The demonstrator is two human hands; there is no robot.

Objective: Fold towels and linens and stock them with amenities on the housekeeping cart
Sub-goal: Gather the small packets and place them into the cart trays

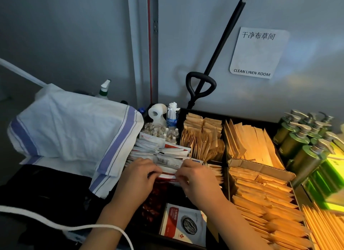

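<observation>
Both hands [163, 175] pinch white sachets [167, 161] in tray [226, 171]

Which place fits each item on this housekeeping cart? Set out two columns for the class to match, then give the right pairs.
Items:
1. white cloth with blue stripes
2. green pump bottles
3. white paper roll
4. coffee-bean sachet

Places:
A. far right edge
B. near edge, below the hands
C. draped at left
D. back, beside small glass bottles

Pairs: 1-C, 2-A, 3-D, 4-B
</observation>
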